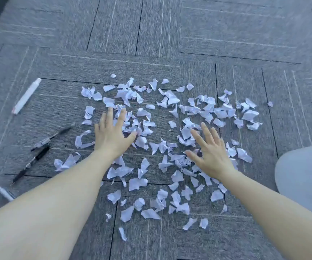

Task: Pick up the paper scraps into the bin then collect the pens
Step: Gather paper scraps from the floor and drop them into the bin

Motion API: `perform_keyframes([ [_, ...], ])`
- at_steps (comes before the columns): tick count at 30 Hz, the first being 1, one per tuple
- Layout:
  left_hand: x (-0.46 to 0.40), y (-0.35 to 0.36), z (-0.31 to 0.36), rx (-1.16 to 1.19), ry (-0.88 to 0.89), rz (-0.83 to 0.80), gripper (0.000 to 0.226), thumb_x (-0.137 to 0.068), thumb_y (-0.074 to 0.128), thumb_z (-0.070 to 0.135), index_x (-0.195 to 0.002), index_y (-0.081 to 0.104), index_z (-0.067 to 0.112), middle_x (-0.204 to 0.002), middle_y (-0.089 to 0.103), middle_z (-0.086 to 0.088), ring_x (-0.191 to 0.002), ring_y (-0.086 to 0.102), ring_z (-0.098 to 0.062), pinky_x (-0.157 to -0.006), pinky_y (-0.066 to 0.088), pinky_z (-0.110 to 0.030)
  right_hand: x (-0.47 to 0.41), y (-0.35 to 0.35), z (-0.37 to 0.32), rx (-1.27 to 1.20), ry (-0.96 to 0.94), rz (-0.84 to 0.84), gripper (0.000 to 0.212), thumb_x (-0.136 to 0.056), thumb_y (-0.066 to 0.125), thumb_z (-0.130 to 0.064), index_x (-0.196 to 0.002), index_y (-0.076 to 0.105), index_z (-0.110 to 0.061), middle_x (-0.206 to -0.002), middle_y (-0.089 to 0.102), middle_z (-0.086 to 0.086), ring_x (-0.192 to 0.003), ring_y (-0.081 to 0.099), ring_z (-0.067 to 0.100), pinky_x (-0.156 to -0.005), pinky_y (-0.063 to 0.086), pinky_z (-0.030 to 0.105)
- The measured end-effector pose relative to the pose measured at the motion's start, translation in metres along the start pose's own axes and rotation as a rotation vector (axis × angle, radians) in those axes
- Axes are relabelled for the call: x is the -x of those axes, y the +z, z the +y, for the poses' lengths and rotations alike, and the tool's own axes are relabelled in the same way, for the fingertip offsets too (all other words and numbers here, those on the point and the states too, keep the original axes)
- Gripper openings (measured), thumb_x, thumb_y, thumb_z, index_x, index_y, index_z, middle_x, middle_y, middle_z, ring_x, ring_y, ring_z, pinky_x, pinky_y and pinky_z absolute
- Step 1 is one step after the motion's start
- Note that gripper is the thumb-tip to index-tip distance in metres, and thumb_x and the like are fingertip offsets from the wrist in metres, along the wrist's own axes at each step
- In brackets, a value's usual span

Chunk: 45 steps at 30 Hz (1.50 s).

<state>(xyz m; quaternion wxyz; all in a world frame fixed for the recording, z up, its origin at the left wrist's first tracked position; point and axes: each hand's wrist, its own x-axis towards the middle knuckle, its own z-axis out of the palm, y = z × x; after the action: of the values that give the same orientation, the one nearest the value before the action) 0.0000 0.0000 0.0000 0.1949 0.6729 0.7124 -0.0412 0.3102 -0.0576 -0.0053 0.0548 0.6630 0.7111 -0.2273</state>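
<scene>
Floor was grey carpet tiles (226,25), thin pale and dark stripes, seams running crosswise. Pale grey rounded shape (305,177) at right edge, couldn't tell what. No writing legible anywhere.

Paper scraps (162,128): white, torn, crumpled, many pcs scattered across centre of frame, top-centre down to bottom-centre.

Pens at left: white marker (26,95) upper left, two black pens (54,136) (30,164) mid-left, another white one (6,193) lower left, partly behind forearm.

Left hand (111,135) centre-left, fingers spread, flat over scraps, gripping nothing. Right hand (212,153) centre-right, same: fingers apart, palm down over scraps.
</scene>
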Motion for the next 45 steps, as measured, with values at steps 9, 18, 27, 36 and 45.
perform_keyframes([
  [9, 0.021, 0.025, 0.026, 0.234, 0.245, 0.055, 0.048, -0.093, 0.044, 0.039, -0.135, 0.044, 0.017, -0.148, 0.038, -0.002, -0.142, 0.021, -0.022, -0.117, 0.019, -0.043, 0.006, 0.019, -0.029, -0.018, -0.203, -0.032, 0.074, -0.091, 0.027, -0.066, -0.153, 0.015, -0.028, -0.162, 0.009, -0.005, -0.149, -0.009, 0.017, -0.121, 0.004, 0.041],
  [18, 0.066, 0.054, 0.02, -0.045, 0.194, -0.006, 0.096, -0.069, 0.028, 0.088, -0.148, 0.0, 0.042, -0.16, -0.008, 0.0, -0.147, -0.008, -0.027, -0.113, -0.009, -0.055, 0.05, 0.032, 0.016, -0.076, 0.192, 0.181, 0.084, -0.076, 0.03, -0.083, -0.149, 0.01, -0.045, -0.162, 0.004, 0.003, -0.148, -0.004, 0.028, -0.117, 0.001, 0.055],
  [27, 0.068, 0.086, 0.077, 0.016, 0.53, 0.173, 0.062, -0.087, 0.044, 0.045, -0.142, 0.037, 0.016, -0.131, 0.051, -0.006, -0.117, 0.041, -0.026, -0.1, 0.038, -0.041, 0.025, 0.055, -0.032, -0.003, -0.188, 0.292, 0.058, -0.092, 0.047, -0.043, -0.144, 0.04, -0.017, -0.143, 0.047, 0.007, -0.129, 0.039, 0.028, -0.104, 0.034, 0.043],
  [36, 0.063, 0.062, 0.103, 0.184, 0.725, 0.186, 0.013, -0.082, 0.044, 0.028, -0.077, 0.035, 0.02, -0.059, 0.047, -0.002, -0.045, 0.051, -0.024, -0.037, 0.029, -0.024, 0.028, 0.03, -0.04, -0.099, -0.174, 0.332, 0.004, -0.081, 0.054, -0.011, -0.084, 0.056, -0.009, -0.072, 0.057, 0.004, -0.05, 0.055, 0.029, -0.036, 0.022, 0.025],
  [45, 0.077, -0.123, 0.323, 0.912, 0.934, 0.37, 0.033, -0.09, 0.048, 0.032, -0.067, 0.026, 0.023, -0.055, 0.025, 0.009, -0.055, 0.024, -0.013, -0.05, 0.024, -0.026, 0.1, -0.221, 0.007, -0.576, 0.208, 1.056, 0.02, -0.097, 0.046, -0.028, -0.082, 0.058, -0.022, -0.061, 0.055, -0.009, -0.061, 0.051, 0.01, -0.059, 0.041, 0.024],
])
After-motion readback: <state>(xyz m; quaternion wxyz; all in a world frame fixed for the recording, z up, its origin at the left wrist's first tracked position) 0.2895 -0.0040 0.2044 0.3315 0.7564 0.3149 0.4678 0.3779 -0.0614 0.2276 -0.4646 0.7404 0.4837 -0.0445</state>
